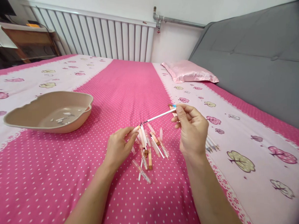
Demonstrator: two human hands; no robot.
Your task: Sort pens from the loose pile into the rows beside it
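My right hand [194,128] pinches the upper end of a slim white pen refill [161,115], which slants down to the left to a thin dark tip. That tip is close to the fingers of my left hand [120,145]; whether it touches them I cannot tell. Between thumb and forefinger my left hand grips a small pale pen part [136,129], mostly covered by the fingers. Below both hands lies a loose pile of pen parts: clear barrels [141,172], white tubes and a tan-and-brown piece [150,159].
On the left stands a beige basin [48,124] with small white and grey bits inside. Several pens [211,143] lie together beyond my right wrist, and more [171,108] behind its fingers. A pink pillow [190,71] rests by the grey headboard [250,47].
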